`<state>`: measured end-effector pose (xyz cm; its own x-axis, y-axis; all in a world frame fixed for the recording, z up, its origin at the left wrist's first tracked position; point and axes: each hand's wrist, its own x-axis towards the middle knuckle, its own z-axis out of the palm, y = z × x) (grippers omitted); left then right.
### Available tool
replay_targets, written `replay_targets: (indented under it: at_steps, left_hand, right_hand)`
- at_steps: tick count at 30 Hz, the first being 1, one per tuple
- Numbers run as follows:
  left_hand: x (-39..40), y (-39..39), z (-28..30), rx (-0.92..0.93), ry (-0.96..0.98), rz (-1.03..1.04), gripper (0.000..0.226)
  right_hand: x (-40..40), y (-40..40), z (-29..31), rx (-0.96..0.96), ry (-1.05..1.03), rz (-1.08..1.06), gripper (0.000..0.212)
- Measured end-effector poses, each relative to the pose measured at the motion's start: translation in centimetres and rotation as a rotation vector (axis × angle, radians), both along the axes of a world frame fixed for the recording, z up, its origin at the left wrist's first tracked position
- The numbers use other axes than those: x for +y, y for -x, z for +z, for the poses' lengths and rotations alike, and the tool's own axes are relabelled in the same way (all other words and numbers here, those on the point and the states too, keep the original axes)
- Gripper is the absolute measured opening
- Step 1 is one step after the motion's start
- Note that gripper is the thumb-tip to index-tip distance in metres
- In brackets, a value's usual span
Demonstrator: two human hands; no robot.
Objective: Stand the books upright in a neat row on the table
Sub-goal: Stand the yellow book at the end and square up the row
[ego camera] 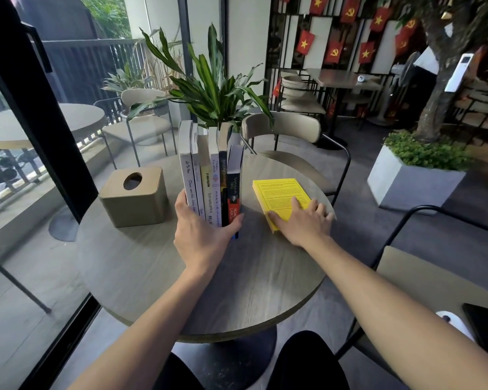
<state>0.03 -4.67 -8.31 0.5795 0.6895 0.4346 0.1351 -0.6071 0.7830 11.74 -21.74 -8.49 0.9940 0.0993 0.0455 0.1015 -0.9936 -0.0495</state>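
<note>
A round table with a grey wood-grain top is seen from above, with a leafy potted plant at its far edge and a tan tissue box with an oval slot to the left. Near the middle of the table, a row of books is stood upright, spines facing the camera and pressed side by side. Six books can be counted: two with white spines at the left, one cream and yellow, one white, one dark and thin, and a dark book with a red band low on the spine at the right end. "NAPOLEON HILL" can be read on that spine; the other spines carry writing too small or blurred to read with certainty. The row is clasped at its base by the left hand, fingers against the left end and thumb against the right.

A yellow book is lying flat to the right of the row, apart from it. Black printed lines cover it but cannot be read. The right hand is laid on its near corner, fingers spread and flat, not closed.
</note>
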Motion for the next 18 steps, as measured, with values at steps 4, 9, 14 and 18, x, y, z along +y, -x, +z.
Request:
replay_targets:
  at_steps: [4,9,14,18]
  left_hand:
    - [0.0,0.0,-0.1,-0.002,0.003,-0.003,0.113]
    - [0.0,0.2,0.1,0.001,-0.002,-0.006,0.113]
    - [-0.2,0.3,0.2,0.004,0.000,-0.011,0.114]
    - [0.0,0.4,0.2,0.013,-0.008,-0.011,0.115]
  right_hand:
    - [0.3,-0.5,1.8,0.090,-0.141,-0.104,0.117]
    - [-0.1,-0.8,3.0,0.180,-0.439,-0.268,0.114]
    - [0.3,0.6,3.4,-0.002,-0.740,-0.192,0.041]
    - [2.3,3.4,4.1,-0.246,-1.114,-0.025,0.017]
